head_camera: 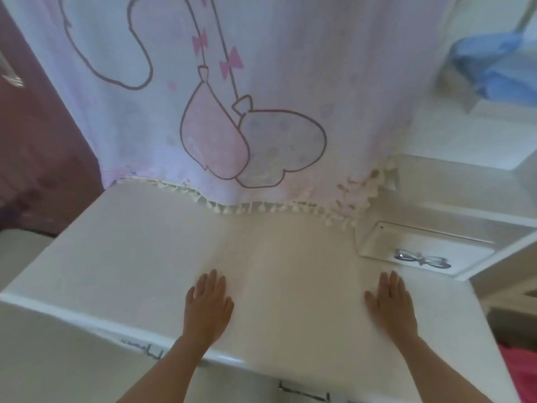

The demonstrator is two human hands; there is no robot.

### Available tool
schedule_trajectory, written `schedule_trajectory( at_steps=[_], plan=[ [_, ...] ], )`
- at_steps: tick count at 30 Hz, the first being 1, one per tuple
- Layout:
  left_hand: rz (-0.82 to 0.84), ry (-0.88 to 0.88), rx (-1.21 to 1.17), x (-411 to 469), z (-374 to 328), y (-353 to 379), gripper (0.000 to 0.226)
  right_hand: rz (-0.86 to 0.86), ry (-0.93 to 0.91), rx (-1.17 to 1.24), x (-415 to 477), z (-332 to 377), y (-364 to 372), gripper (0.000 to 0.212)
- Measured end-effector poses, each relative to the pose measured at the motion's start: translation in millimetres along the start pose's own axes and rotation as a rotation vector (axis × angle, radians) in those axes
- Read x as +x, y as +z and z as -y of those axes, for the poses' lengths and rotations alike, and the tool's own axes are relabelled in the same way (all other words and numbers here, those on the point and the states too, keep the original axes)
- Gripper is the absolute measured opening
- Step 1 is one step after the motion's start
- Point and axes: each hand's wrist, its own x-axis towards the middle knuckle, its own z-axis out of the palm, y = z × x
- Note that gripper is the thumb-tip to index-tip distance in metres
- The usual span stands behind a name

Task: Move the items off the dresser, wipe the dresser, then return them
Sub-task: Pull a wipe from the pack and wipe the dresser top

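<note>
Both hands are lying flat on the dresser (130, 257) top. The left hand (207, 303) is toward the middle and the right hand (390, 305) is over to the right. Palms are down, fingers straight and close together, holding nothing. They're sitting well apart, both close to the near edge.

A curtain (261, 82) with a pink cartoon print is hanging down at the far side, and its pom-pom fringe (261, 209) is trailing onto the far edge of the top.

Just past the right hand, a small drawer (377, 245) is sitting with a silver bow handle (421, 258) on its front. It's looking closed, so I can't tell what's in it. Higher up at the far right, a blue cloth (494, 68) is lying bunched in an open shelf nook.

On the dresser's near front, dark handles (305, 392) are showing on drawers that are closed too, contents hidden. A bit of red fabric (523, 370) is peeking in at the near right corner.
</note>
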Motion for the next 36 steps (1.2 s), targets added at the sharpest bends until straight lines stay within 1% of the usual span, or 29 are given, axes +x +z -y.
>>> schedule_trajectory(
  at_steps=[1, 2, 6, 9, 10, 11, 12, 13, 14, 16, 17, 18, 19, 20, 21, 23, 24, 26, 28, 29, 32, 36],
  plan=[
    [-0.018, 0.0, 0.009, 0, -14, 2, 0.05, 0.018, 0.0, 0.023, -1, -16, 1, 0.069],
    [-0.021, -0.002, 0.016, -1, -27, 2, 0.046, -0.002, 0.012, 0.06, -1, -32, 1, 0.068],
    [-0.005, 0.018, 0.014, -5, -70, 6, 0.044, -0.083, 0.139, 0.102, -18, -71, 0, 0.069],
    [-0.054, 0.016, -0.009, -12, -91, 15, 0.044, -0.142, 0.245, 0.191, -31, -89, 5, 0.068],
    [-0.068, 0.029, -0.007, -18, -97, 16, 0.045, -0.094, 0.272, 0.236, -35, -94, 9, 0.074],
    [-0.056, 0.027, -0.022, -26, -102, 15, 0.049, -0.033, 0.253, 0.291, -38, -99, 13, 0.08],
    [-0.04, 0.022, -0.055, -35, -106, 11, 0.054, -0.015, 0.222, 0.316, -43, -102, 18, 0.081],
    [-0.031, 0.017, -0.083, -42, -110, 10, 0.056, 0.002, 0.201, 0.331, -47, -104, 22, 0.077],
    [-0.058, 0.006, -0.031, -47, -110, 14, 0.055, -0.001, 0.195, 0.331, -52, -104, 23, 0.072],
    [-0.068, 0.004, -0.033, -61, -107, 20, 0.05, -0.059, 0.228, 0.368, -67, -98, 19, 0.063],
    [-0.048, 0.005, -0.051, -68, -102, 23, 0.048, -0.105, 0.249, 0.378, -76, -95, 18, 0.052],
    [-0.016, 0.018, -0.018, -75, -95, 27, 0.046, -0.143, 0.258, 0.389, -85, -90, 17, 0.039],
    [-0.001, 0.007, 0.008, -82, -85, 26, 0.044, -0.179, 0.232, 0.409, -93, -81, 20, 0.03],
    [-0.013, -0.006, 0.03, -85, -78, 23, 0.043, -0.189, 0.172, 0.423, -99, -70, 26, 0.026],
    [-0.031, -0.026, 0.037, -86, -72, 20, 0.042, -0.151, 0.081, 0.438, -102, -55, 32, 0.028],
    [-0.107, -0.052, 0.019, -94, -54, 5, 0.042, -0.057, -0.162, 0.446, -111, -14, 40, 0.04],
    [-0.124, -0.076, -0.008, -99, -45, -6, 0.044, -0.037, -0.264, 0.436, -115, 13, 40, 0.043],
    [-0.174, -0.171, -0.073, -114, -25, -34, 0.049, 0.02, -0.458, 0.425, -124, 69, 40, 0.038],
    [-0.221, -0.298, -0.031, -130, 5, -58, 0.053, 0.059, -0.583, 0.448, -147, 124, 17, 0.033],
    [-0.221, -0.368, -0.051, -140, 24, -70, 0.054, 0.038, -0.637, 0.5, -156, 153, 3, 0.036],
    [-0.331, -0.535, -0.112, -184, 79, -100, 0.055, 0.096, -0.846, 0.48, -187, 235, -43, 0.035],
    [-0.436, -0.77, -0.15, -267, 149, -126, 0.055, 0.171, -1.135, 0.456, -242, 338, -88, 0.031]
  ],
)
